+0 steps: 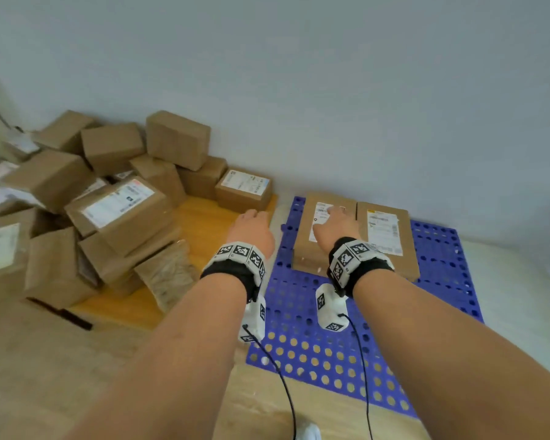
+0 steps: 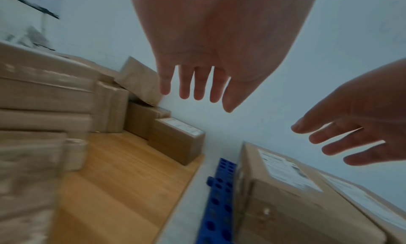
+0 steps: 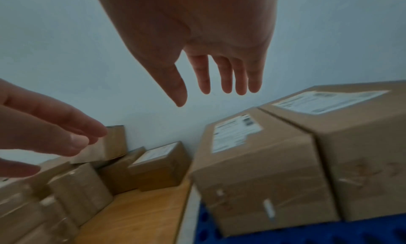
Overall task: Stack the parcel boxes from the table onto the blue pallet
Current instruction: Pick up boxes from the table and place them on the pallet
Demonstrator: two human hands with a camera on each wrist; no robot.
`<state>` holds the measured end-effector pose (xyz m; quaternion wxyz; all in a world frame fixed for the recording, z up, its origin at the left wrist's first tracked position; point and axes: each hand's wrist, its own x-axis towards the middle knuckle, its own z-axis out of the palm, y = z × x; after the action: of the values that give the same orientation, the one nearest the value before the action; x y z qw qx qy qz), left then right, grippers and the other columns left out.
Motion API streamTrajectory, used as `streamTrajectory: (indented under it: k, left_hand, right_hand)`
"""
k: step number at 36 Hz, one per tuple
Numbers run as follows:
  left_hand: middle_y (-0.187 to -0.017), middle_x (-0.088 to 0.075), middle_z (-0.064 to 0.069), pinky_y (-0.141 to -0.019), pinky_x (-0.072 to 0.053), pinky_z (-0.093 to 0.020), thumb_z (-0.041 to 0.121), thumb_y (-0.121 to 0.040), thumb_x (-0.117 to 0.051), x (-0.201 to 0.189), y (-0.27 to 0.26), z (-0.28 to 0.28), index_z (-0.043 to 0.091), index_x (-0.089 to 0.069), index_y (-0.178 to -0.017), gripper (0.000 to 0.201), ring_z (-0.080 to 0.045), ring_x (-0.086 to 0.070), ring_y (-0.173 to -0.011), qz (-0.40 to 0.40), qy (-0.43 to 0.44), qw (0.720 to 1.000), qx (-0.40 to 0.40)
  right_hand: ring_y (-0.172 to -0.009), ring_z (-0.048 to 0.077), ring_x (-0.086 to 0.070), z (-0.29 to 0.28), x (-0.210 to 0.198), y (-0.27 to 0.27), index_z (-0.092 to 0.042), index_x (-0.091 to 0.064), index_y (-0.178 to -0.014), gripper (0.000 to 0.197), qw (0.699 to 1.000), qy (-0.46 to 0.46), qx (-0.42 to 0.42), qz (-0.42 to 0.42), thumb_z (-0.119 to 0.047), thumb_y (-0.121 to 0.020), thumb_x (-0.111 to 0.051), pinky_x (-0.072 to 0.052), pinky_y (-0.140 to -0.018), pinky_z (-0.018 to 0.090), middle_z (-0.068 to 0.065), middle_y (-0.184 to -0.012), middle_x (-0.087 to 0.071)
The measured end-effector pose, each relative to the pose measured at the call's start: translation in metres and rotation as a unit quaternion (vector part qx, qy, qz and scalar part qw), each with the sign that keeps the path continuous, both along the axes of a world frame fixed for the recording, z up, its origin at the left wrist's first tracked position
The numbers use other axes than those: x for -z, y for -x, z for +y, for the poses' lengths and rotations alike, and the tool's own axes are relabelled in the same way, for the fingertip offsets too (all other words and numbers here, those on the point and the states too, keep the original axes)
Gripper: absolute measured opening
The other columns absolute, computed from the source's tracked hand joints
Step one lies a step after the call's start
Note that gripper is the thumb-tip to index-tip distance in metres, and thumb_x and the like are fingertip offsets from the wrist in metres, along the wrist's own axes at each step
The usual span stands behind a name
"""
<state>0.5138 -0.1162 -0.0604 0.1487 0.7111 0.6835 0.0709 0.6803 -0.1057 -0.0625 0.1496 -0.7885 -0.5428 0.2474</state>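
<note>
Parcel boxes first: two flat brown cardboard boxes with white shipping labels already sit side by side on the blue perforated plastic pallet (image 1: pixel 331 328), the left pallet box (image 1: pixel 323 236) touching the right pallet box (image 1: pixel 386 239), both at the pallet's far edge by the wall. Left of the pallet, the pale wooden table (image 1: pixel 204 223) holds a messy heap of brown cardboard parcels (image 1: pixel 108 198), and the small labelled brown box (image 1: pixel 244 192) is the one nearest the pallet.

In the head view our left hand (image 1: pixel 251 230) hovers over the table just short of that small box, and our right hand (image 1: pixel 337 230) is over the left pallet box. Neither holds anything.

The left wrist view shows our left fingers (image 2: pixel 195 84) straight and spread in the air, the small labelled box (image 2: pixel 178 140) below and ahead of them, pallet edge (image 2: pixel 217 195) to its right.

The right wrist view shows our right fingers (image 3: pixel 226 74) loosely extended, clear above the left pallet box (image 3: pixel 259 161); we can't see any contact.

So we'd say we're between boxes, reaching for the next one. To do it well, we'd take the small labelled box since it's free of the heap and nothing leans on it, get one hand on each side, then set it flush against the boxes already on the pallet so the bottom layer stays tight. Pulling from the heap's middle could topple things.
</note>
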Motion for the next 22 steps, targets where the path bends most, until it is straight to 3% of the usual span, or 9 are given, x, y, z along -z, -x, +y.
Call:
streamTrajectory:
  k: [10,17,22]
  left_hand:
    - [-0.143,-0.04,-0.007,-0.105,-0.037,-0.041,0.016,-0.096,-0.043,-0.024,0.177,-0.057,0.014,-0.042,-0.139,0.043,-0.027,-0.038,-0.13,-0.007,-0.039,0.995,-0.094]
    - [-0.136,-0.047,-0.01,-0.1,-0.042,-0.04,0.015,-0.095,-0.042,-0.028,0.273,-0.085,0.013,-0.05,-0.131,0.037,-0.028,-0.044,-0.124,0.0,-0.05,0.989,-0.14]
    - [-0.144,-0.041,-0.008,-0.105,-0.038,-0.041,0.019,-0.097,-0.043,-0.021,0.318,-0.087,0.017,-0.04,-0.141,0.044,-0.028,-0.04,-0.129,-0.02,-0.025,0.984,-0.172]
  right_hand:
    - [-0.114,0.033,-0.054,-0.029,-0.016,0.174,-0.015,-0.041,-0.141,0.053,0.996,0.019,-0.074,0.04,-0.022,-0.09,-0.052,-0.052,-0.091,0.044,0.015,-0.134,-0.049]
    - [-0.132,0.035,-0.04,-0.047,-0.015,0.271,-0.014,-0.034,-0.147,0.056,0.991,0.042,-0.102,0.07,-0.027,-0.095,-0.052,-0.041,-0.105,0.048,0.014,-0.149,-0.033]
    - [-0.122,0.034,-0.047,-0.053,-0.016,0.316,-0.013,-0.04,-0.14,0.052,0.987,0.046,-0.098,0.115,-0.029,-0.092,-0.047,-0.044,-0.102,0.047,0.013,-0.14,-0.044]
